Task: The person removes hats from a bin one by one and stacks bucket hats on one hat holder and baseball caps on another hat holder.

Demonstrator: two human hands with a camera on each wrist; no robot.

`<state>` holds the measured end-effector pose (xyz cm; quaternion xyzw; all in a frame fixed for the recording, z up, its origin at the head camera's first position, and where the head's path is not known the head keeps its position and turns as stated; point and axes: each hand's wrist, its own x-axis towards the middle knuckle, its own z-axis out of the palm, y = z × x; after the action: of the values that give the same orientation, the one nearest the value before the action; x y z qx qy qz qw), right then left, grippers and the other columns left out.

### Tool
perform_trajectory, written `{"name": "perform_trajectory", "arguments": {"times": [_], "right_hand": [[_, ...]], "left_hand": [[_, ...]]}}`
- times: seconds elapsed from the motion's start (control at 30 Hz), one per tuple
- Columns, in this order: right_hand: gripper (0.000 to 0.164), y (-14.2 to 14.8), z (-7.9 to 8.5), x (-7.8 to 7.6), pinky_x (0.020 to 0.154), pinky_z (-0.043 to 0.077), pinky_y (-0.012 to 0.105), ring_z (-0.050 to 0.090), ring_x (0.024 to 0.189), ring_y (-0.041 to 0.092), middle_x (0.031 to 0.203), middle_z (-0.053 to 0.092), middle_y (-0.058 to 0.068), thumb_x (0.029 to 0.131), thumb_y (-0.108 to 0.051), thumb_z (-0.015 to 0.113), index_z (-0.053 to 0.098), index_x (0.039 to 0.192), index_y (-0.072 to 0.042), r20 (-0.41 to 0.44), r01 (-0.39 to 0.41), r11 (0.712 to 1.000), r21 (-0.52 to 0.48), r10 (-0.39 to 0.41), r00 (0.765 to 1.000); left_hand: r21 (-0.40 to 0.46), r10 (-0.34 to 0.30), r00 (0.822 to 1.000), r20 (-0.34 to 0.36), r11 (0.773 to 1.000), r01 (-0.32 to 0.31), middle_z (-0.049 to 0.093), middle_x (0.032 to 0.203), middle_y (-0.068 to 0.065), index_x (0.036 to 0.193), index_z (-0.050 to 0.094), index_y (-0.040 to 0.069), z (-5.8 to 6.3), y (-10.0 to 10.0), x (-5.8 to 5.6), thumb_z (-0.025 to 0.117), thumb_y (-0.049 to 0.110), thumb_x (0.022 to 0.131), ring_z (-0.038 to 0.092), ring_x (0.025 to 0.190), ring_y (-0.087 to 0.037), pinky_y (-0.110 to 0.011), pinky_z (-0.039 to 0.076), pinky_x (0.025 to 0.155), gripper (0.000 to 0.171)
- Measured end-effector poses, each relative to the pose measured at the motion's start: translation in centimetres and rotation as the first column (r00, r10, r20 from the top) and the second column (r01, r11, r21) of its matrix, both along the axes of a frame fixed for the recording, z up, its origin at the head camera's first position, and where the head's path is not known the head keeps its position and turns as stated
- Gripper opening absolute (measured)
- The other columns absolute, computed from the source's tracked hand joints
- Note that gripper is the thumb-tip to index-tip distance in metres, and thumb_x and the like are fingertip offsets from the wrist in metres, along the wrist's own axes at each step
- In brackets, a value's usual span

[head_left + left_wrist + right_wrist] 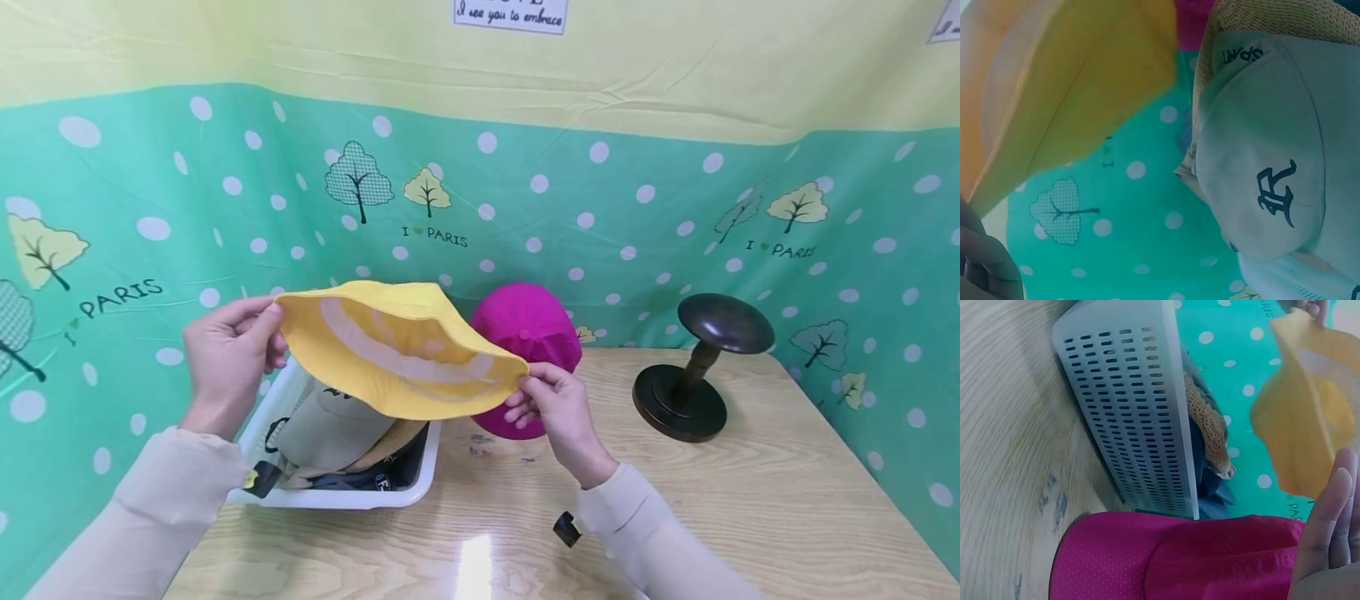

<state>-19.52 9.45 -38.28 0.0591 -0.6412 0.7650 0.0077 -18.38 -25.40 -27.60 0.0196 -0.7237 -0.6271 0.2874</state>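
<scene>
A yellow bucket hat (pixel 390 350) is stretched out between both hands in the head view, its opening with a pale inner band facing me. My left hand (pixel 234 354) pinches the brim at its left end. At the opposite end my right hand (pixel 555 412) pinches the brim between thumb and fingers. Behind the hat, a magenta cap (pixel 528 321) sits on the table, partly hidden. Below the left hand, a white basket (pixel 420 483) holds several hats, among them a light grey cap (pixel 1260 156) with dark lettering and a tan woven hat (pixel 1207 425).
To the right, a dark hat stand (pixel 693 367) with a domed top stands on the wooden table (pixel 787 483). A green and yellow printed curtain (pixel 637 208) hangs behind the table and along its sides. The perforated basket wall (pixel 1125 419) rises next to the magenta cap.
</scene>
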Motion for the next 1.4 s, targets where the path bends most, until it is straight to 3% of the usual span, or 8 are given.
{"name": "perform_trajectory", "arguments": {"times": [0.2, 0.4, 0.6, 0.73, 0.9, 0.97, 1.17, 1.4], "right_hand": [[0.023, -0.4, 0.0, 0.0, 0.06, 0.057, 0.038, 0.068, 0.064, 0.027, 0.084, 0.069, 0.02, 0.093, -0.015, 0.062, 0.064, 0.112, -0.001, -0.037, -0.043, 0.997, -0.068, 0.04, 0.998], [0.027, -0.8, -0.3, -0.2, 0.066, 0.057, 0.04, 0.069, 0.07, 0.028, 0.091, 0.069, 0.021, 0.093, -0.017, 0.064, 0.065, 0.115, -0.002, -0.064, -0.088, 0.994, -0.07, 0.084, 0.994], [0.028, -1.0, -0.6, -0.2, 0.07, 0.057, 0.042, 0.069, 0.07, 0.025, 0.097, 0.069, 0.02, 0.092, -0.019, 0.065, 0.066, 0.116, -0.003, -0.056, -0.088, 0.992, -0.087, 0.083, 0.995], [0.027, -0.9, -0.8, -0.3, 0.07, 0.057, 0.039, 0.069, 0.069, 0.022, 0.094, 0.07, 0.015, 0.092, -0.016, 0.064, 0.065, 0.116, -0.002, -0.045, -0.089, 0.987, -0.135, 0.084, 0.995], [0.023, -0.8, -0.8, -0.3, 0.068, 0.057, 0.034, 0.067, 0.068, 0.02, 0.087, 0.071, 0.012, 0.093, -0.004, 0.056, 0.065, 0.111, 0.006, -0.063, -0.105, 0.957, -0.27, 0.092, 0.994], [0.021, -0.8, -0.8, -0.3, 0.065, 0.056, 0.033, 0.067, 0.067, 0.02, 0.087, 0.07, 0.011, 0.092, -0.003, 0.054, 0.066, 0.107, 0.006, -0.064, -0.1, 0.946, -0.307, 0.085, 0.994], [0.011, -1.6, -0.9, -0.4, 0.057, 0.054, 0.03, 0.063, 0.062, 0.017, 0.079, 0.063, 0.007, 0.091, -0.007, 0.064, 0.063, 0.096, 0.002, -0.017, -0.039, 0.953, -0.3, 0.036, 0.999], [0.031, -2.0, -0.9, -0.5, 0.053, 0.051, 0.027, 0.056, 0.059, 0.014, 0.08, 0.061, 0.004, 0.092, 0.0, 0.06, 0.047, 0.12, 0.0, 0.021, -0.001, 0.974, -0.228, 0.006, 1.0]], "left_hand": [[-0.007, -0.02, 0.999, -0.034, 1.0, 0.02, 0.063, 0.061, -0.005, 0.101, 0.07, -0.004, -0.5, -0.3, 0.1, 0.064, 0.008, 0.091, 0.053, 0.041, -0.013, -0.018, 0.043, 0.039, 0.017], [0.08, -0.057, 0.993, -0.107, 0.995, 0.065, 0.066, 0.065, -0.008, 0.095, 0.069, -0.006, -1.3, -0.7, 0.1, 0.066, 0.007, 0.089, 0.056, 0.042, -0.016, -0.019, 0.039, 0.036, 0.015], [0.146, -0.087, 0.989, -0.116, 0.984, 0.104, 0.068, 0.067, -0.009, 0.092, 0.067, -0.008, -2.4, -0.5, 0.2, 0.061, -0.002, 0.09, 0.059, 0.047, -0.018, -0.022, 0.043, 0.038, 0.009], [0.199, -0.132, 0.979, -0.154, 0.967, 0.161, 0.067, 0.068, -0.011, 0.091, 0.065, -0.012, -3.1, -0.3, 0.3, 0.047, -0.011, 0.09, 0.059, 0.048, -0.02, -0.025, 0.047, 0.041, 0.018], [0.283, -0.208, 0.956, -0.205, 0.923, 0.262, 0.066, 0.077, -0.012, 0.085, 0.062, -0.014, -3.8, -0.3, 0.3, 0.033, -0.008, 0.093, 0.061, 0.055, -0.017, -0.024, 0.052, 0.05, 0.03], [0.295, -0.199, 0.964, -0.178, 0.924, 0.245, 0.066, 0.079, -0.01, 0.084, 0.064, -0.01, -4.1, -0.2, 0.2, 0.039, -0.006, 0.095, 0.062, 0.06, -0.014, -0.021, 0.053, 0.053, 0.027], [0.23, -0.134, 0.991, -0.024, 0.964, 0.136, 0.064, 0.07, -0.003, 0.087, 0.069, 0.002, -5.0, -0.2, -0.1, 0.067, 0.0, 0.086, 0.058, 0.057, -0.009, -0.018, 0.05, 0.05, 0.003], [0.145, -0.186, 0.982, 0.011, 0.972, 0.183, 0.066, 0.074, 0.002, 0.102, 0.068, 0.005, -5.8, -0.6, -0.2, 0.068, 0.004, 0.088, 0.059, 0.062, -0.007, -0.017, 0.051, 0.056, 0.014]]}}
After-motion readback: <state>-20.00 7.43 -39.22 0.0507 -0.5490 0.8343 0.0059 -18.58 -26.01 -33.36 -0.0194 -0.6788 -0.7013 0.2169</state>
